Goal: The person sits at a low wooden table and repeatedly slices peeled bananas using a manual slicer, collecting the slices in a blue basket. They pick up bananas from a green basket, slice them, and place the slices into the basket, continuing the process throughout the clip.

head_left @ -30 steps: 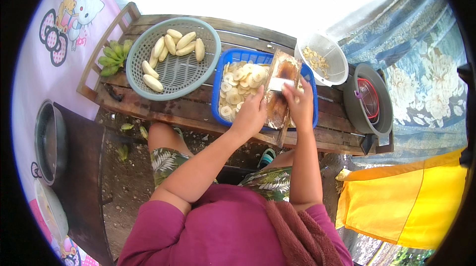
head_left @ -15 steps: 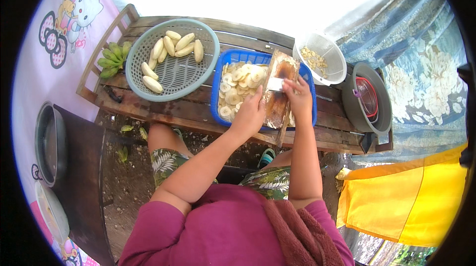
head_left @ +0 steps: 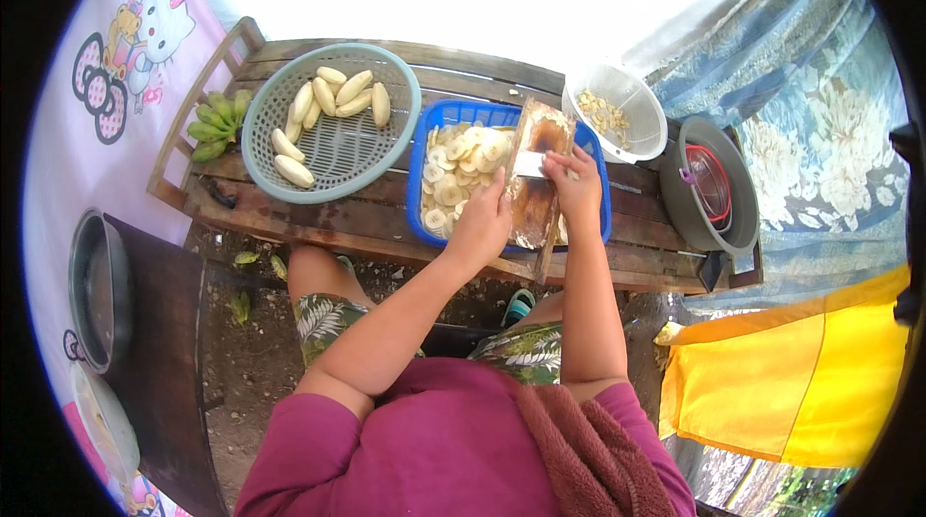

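Observation:
A wooden slicer board (head_left: 532, 213), browned and crusted with pale residue, leans across a blue plastic basket (head_left: 417, 191). My left hand (head_left: 480, 225) grips the board's left edge, thumb up along it. My right hand (head_left: 576, 191) is closed at the right edge, fingertips at a white flat piece (head_left: 530, 164) in the board's middle. Whether those fingers also hold a bit of banana is hidden. Round banana slices (head_left: 453, 175) fill the basket's left part, below the board. Left of it, a grey-green round basket (head_left: 253, 155) holds several peeled bananas (head_left: 354, 88).
Unpeeled green bananas (head_left: 217, 124) lie at the bench's left end. A white strainer (head_left: 648, 122) with pale pieces and a grey basin (head_left: 693, 228) holding a red-rimmed container stand at the right. The slatted wooden bench (head_left: 386, 235) carries these. A dark tub (head_left: 99, 290) stands far left.
The view has shifted slightly. My right fingers have moved a little against the board's middle; both hands keep their places on it.

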A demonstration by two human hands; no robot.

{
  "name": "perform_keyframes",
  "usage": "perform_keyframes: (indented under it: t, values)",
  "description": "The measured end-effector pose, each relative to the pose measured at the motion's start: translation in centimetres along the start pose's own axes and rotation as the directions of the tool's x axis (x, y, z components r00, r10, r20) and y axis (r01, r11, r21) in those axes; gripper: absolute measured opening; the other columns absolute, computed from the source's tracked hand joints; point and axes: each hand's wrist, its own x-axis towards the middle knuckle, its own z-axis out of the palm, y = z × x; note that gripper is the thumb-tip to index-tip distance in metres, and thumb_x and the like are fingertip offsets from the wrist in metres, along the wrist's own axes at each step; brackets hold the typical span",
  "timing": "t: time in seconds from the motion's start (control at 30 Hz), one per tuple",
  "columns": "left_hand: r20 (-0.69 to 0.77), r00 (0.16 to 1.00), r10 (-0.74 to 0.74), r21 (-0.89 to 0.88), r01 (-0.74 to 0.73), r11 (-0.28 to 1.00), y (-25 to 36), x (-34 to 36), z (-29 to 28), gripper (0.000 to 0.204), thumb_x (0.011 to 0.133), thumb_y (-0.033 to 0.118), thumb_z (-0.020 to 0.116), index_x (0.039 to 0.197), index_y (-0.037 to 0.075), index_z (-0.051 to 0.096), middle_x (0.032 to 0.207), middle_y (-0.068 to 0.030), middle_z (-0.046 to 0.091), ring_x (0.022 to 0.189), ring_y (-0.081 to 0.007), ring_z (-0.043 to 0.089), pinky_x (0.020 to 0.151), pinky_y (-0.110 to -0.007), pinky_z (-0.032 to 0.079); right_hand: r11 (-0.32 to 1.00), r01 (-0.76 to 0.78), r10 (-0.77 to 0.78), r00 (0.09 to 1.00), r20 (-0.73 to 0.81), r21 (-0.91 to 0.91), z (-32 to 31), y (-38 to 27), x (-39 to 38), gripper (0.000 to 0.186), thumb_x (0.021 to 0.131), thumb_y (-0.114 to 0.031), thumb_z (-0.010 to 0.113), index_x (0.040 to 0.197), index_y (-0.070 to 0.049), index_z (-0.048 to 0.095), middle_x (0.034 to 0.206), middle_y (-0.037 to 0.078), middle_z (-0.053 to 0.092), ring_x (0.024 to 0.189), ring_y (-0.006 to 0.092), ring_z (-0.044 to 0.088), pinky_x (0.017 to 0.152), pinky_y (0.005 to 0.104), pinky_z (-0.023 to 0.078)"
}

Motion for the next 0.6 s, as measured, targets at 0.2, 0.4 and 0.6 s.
perform_keyframes:
  t: [0.2, 0.4, 0.6]
  values:
    - [-0.017, 1.0, 0.011, -0.005, -0.011, 1.0, -0.2, 0.0, 0.1, 0.048, 0.098, 0.012, 0.049, 0.141, -0.006, 0.042, 0.116, -0.0314, 0.058, 0.108, -0.043, 0.057, 0.094, -0.043, 0.045, 0.997, 0.046, -0.042, 0.998, 0.055, -0.061, -1.8, -1.4, -6.0, 0.021, 0.075, -0.022, 0.083, 0.091, -0.009, 0.078, 0.133, 0.019, 0.056, 0.123, 0.0338, 0.053, 0.104, 0.0398, 0.04]
    - [0.009, 1.0, -0.029, -0.008, 0.029, 1.0, 0.4, 0.0, 0.0, 0.047, 0.098, 0.012, 0.048, 0.141, -0.007, 0.043, 0.121, -0.0327, 0.057, 0.114, -0.0432, 0.056, 0.097, -0.041, 0.044, 0.995, -0.065, 0.065, 0.998, 0.003, 0.08, -0.2, 1.0, 0.8, 0.022, 0.075, -0.023, 0.082, 0.091, -0.008, 0.078, 0.126, 0.025, 0.06, 0.124, 0.0358, 0.053, 0.103, 0.0413, 0.04]
    - [-0.004, 0.999, -0.037, -0.015, 0.037, 0.999, 0.4, -0.1, -0.1, 0.047, 0.099, 0.013, 0.048, 0.141, -0.007, 0.042, 0.12, -0.0333, 0.057, 0.112, -0.0433, 0.057, 0.097, -0.042, 0.044, 0.999, -0.037, 0.036, 0.998, 0.045, 0.03, -1.4, -0.5, -2.7, 0.02, 0.075, -0.018, 0.083, 0.09, -0.006, 0.078, 0.127, 0.02, 0.059, 0.119, 0.0311, 0.055, 0.102, 0.0401, 0.041]
